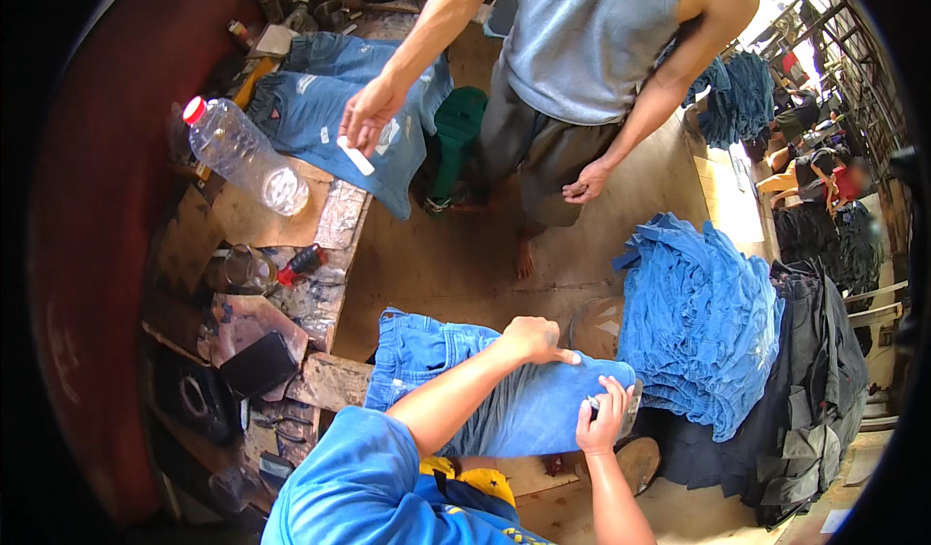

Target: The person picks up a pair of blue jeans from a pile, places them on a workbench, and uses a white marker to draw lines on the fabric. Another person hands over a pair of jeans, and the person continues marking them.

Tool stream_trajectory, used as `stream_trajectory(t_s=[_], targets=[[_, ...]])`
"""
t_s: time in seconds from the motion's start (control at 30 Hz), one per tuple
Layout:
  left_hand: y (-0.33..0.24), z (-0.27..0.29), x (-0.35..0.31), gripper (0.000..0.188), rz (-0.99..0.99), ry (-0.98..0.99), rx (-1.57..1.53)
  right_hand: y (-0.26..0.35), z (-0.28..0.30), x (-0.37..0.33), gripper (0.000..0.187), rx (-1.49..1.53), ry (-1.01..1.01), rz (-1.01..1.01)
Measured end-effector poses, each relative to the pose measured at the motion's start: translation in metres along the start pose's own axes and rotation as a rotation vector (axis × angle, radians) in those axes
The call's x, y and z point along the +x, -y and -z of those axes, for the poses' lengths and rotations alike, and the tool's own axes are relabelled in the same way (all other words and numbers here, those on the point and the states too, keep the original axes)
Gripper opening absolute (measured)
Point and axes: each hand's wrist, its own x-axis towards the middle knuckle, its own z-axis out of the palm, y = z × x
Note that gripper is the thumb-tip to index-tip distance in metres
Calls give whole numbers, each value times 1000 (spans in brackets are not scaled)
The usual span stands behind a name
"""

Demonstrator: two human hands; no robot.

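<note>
A pair of blue denim shorts (533, 414) lies stretched out in front of me, waistband to the left and a paler leg to the right. Closed on the cloth near the upper edge of that leg is my left hand (531, 339), its thumb pointing right. My right hand (603, 415) is at the leg's right end, fingers curled round a small pale thing too little to name. Just beyond the hem, a dark, flat end (634, 404) shows beside my right fingers.
Across from me stands a person in a grey tank top (596, 41), holding a white strip (357, 155) over denim on the bench (339, 230). The bench bears a plastic bottle (238, 147), a glass jar (247, 268) and a black phone (258, 364). Stacked denim (703, 322) rises at right.
</note>
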Motion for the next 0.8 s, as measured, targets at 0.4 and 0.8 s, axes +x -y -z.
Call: stream_trajectory(t_s=[0.4,0.8], targets=[[-2,4,-2,98,75,2,27,-4,-5,0,28,-32,-10,40],[-95,65,-111,34,-397,-631,-900,-3,-4,0,19,-65,18,34]])
